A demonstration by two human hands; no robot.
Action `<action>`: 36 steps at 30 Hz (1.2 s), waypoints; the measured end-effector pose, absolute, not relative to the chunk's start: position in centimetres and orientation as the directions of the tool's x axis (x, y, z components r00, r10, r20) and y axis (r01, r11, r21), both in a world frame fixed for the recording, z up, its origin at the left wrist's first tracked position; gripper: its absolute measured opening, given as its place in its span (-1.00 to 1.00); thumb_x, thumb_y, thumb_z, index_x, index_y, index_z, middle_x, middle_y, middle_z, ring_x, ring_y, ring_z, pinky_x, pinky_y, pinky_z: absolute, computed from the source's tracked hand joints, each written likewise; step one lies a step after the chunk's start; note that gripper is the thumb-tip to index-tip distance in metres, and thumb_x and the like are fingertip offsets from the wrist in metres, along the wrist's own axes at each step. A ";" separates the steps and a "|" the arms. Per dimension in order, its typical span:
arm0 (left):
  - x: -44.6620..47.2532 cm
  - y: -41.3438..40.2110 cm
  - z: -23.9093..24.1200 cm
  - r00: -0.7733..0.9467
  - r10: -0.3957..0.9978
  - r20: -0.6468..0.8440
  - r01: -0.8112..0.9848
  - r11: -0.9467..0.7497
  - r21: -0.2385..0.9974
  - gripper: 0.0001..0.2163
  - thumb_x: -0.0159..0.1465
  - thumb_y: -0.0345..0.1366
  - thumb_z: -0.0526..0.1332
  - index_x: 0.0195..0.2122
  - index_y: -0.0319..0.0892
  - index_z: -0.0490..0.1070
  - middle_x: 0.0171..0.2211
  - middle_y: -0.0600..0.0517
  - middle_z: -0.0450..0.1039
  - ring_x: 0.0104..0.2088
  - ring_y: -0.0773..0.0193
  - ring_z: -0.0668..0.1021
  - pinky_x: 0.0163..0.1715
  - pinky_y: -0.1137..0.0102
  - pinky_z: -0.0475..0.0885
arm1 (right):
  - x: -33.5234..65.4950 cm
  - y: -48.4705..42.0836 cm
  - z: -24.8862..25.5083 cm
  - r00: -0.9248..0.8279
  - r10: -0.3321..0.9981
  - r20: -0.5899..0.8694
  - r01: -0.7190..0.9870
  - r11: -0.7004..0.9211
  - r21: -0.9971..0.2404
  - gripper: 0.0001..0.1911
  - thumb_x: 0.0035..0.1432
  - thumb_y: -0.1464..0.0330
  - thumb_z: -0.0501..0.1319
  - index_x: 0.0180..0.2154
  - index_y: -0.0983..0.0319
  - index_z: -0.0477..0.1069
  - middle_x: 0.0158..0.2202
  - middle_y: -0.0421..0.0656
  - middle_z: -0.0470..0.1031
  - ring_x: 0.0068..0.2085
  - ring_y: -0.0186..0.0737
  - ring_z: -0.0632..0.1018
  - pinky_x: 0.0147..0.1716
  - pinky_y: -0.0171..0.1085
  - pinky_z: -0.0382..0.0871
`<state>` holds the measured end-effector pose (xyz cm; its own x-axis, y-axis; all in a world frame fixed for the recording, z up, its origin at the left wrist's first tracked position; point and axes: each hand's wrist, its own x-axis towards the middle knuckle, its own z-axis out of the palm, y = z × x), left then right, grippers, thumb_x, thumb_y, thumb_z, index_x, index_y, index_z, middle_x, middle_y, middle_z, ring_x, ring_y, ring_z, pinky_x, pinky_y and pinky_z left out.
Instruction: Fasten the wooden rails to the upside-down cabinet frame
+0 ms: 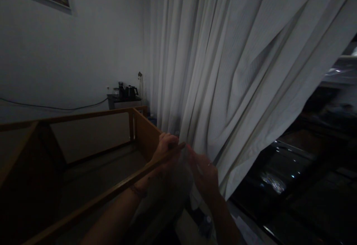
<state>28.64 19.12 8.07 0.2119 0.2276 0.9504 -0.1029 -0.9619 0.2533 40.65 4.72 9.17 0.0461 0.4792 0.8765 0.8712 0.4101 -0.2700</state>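
Note:
A brown wooden frame [108, 196], open like a shelf unit lying on its back, spreads across the left side. At its near right corner, my left hand [166, 142] curls its fingers around the wood, with the forearm passing below the front rail. My right hand [205, 172], with a ring on one finger, is just right of that corner. Its fingertips are pressed together close to the end of the rail; what they pinch is too dark and blurred to make out. Pale, see-through material hangs below the corner between both hands.
A long white curtain [228, 70] falls right behind my hands. At the back, a black kettle [130, 91] stands on a small cabinet [126, 101]. A cable [55, 107] runs along the wall. Dark shelving with shiny items [273, 181] is at right.

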 end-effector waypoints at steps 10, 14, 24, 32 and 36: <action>28.6 19.0 8.8 0.230 0.202 0.952 -0.038 -0.976 0.217 -0.76 0.18 -0.15 0.08 -0.16 -0.09 0.27 -0.43 0.06 0.27 -0.35 0.14 0.35 -0.25 0.19 0.23 | 37.3 3.9 10.0 0.392 0.689 0.609 0.415 0.458 -0.786 -0.77 0.35 0.27 0.11 -0.02 0.17 0.42 -0.50 -0.26 0.62 -0.54 -0.31 0.60 -0.54 -0.40 0.49; 28.7 19.0 8.8 0.199 0.137 0.970 -0.074 -0.985 0.154 -0.77 0.20 -0.16 0.08 -0.15 -0.09 0.27 -0.43 0.07 0.28 -0.36 0.17 0.35 -0.26 0.19 0.24 | 37.8 4.2 9.7 0.366 0.673 0.643 0.451 0.475 -0.755 -0.82 0.33 0.27 0.14 -0.08 0.17 0.40 -0.46 -0.23 0.62 -0.44 -0.27 0.64 -0.44 -0.37 0.50; 28.9 19.3 8.5 0.236 0.191 0.953 -0.060 -0.976 0.210 -0.75 0.18 -0.09 0.07 -0.19 -0.08 0.31 -0.46 0.06 0.29 -0.39 0.15 0.34 -0.26 0.19 0.20 | 41.9 4.8 9.4 -0.131 0.508 0.852 0.735 0.626 -0.260 -0.73 0.31 0.27 0.20 0.02 0.12 0.46 -0.10 -0.10 0.63 -0.07 -0.17 0.63 -0.06 -0.18 0.54; 28.8 18.6 9.2 0.273 0.224 0.936 -0.014 -0.972 0.237 -0.78 0.22 -0.10 0.03 -0.29 -0.09 0.33 -0.49 0.07 0.33 -0.41 0.17 0.37 -0.24 0.17 0.20 | 42.3 4.9 10.0 -0.237 0.387 0.891 0.793 0.607 -0.052 -0.68 0.31 0.37 0.20 0.08 0.10 0.44 -0.14 -0.11 0.65 -0.15 -0.17 0.66 -0.15 -0.18 0.58; 28.8 18.5 9.3 0.274 0.210 0.938 -0.016 -0.975 0.223 -0.76 0.22 -0.07 0.01 -0.29 -0.09 0.34 -0.50 0.06 0.32 -0.40 0.15 0.36 -0.24 0.18 0.18 | 41.0 5.2 10.3 -0.087 0.315 0.945 0.843 0.528 -0.098 -0.85 0.31 0.37 0.20 -0.16 0.14 0.56 -0.38 -0.15 0.65 -0.36 -0.21 0.63 -0.34 -0.23 0.53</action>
<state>28.77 18.55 9.30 0.2740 0.2104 0.9384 -0.0159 -0.9747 0.2231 40.96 5.19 10.32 -0.0866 0.3147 0.9452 0.8435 0.5281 -0.0985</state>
